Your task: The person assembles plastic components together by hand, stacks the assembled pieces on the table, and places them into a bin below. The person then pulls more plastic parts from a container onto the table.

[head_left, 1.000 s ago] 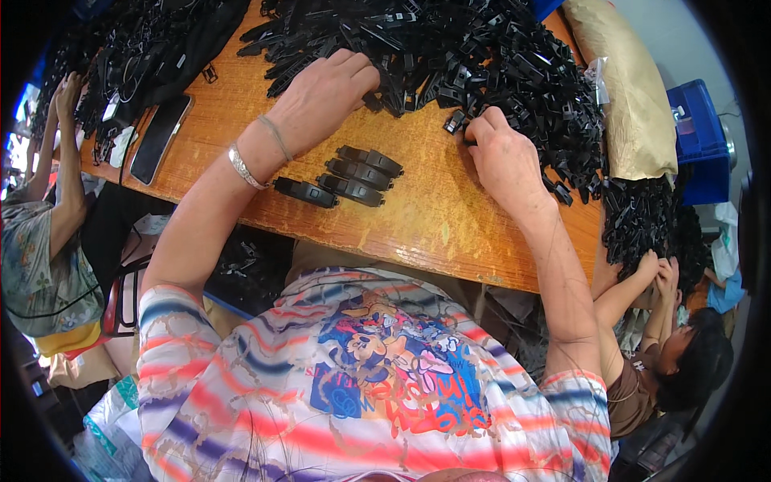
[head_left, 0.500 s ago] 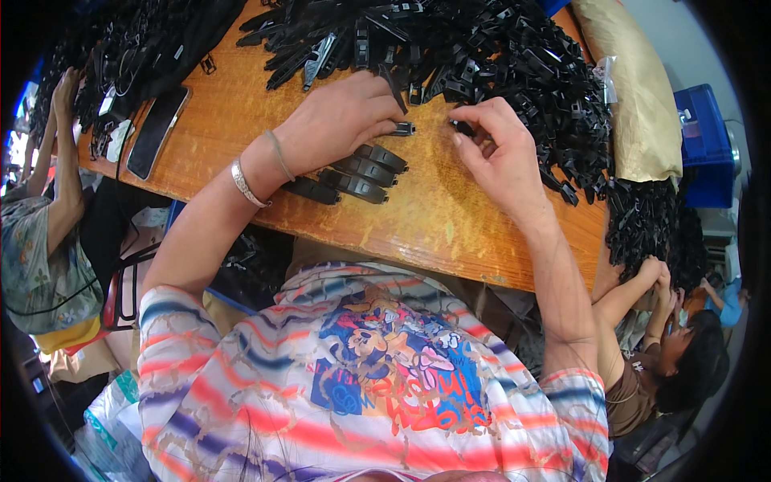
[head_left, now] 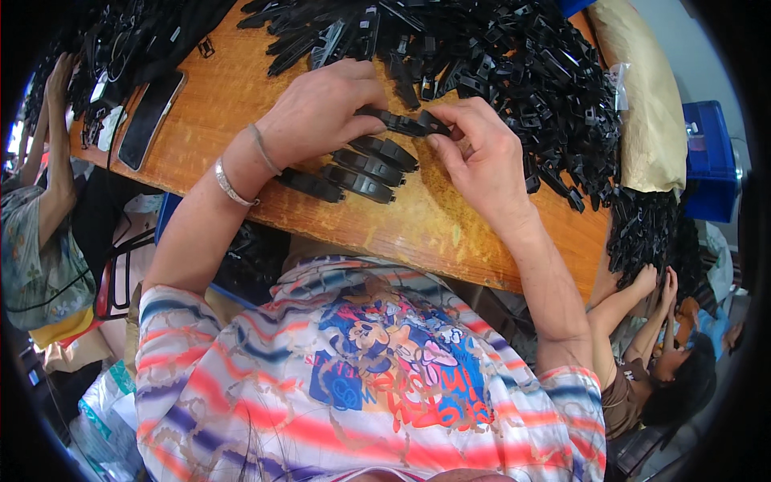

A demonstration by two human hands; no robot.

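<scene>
Left hand (head_left: 325, 108) and right hand (head_left: 486, 153) each pinched an end of a black plastic clip piece (head_left: 401, 122), upper centre of the frame; one body or two meeting parts, could not tell. Just below lay four smooth, elongated black clips (head_left: 367, 166) with notched ends. A jumbled, angular heap of glossy black plastic parts (head_left: 554, 96) bounded the top and upper right. Table (head_left: 434, 229): scuffed orange wood, worn front edge; bare room ran from centre toward lower right.
</scene>
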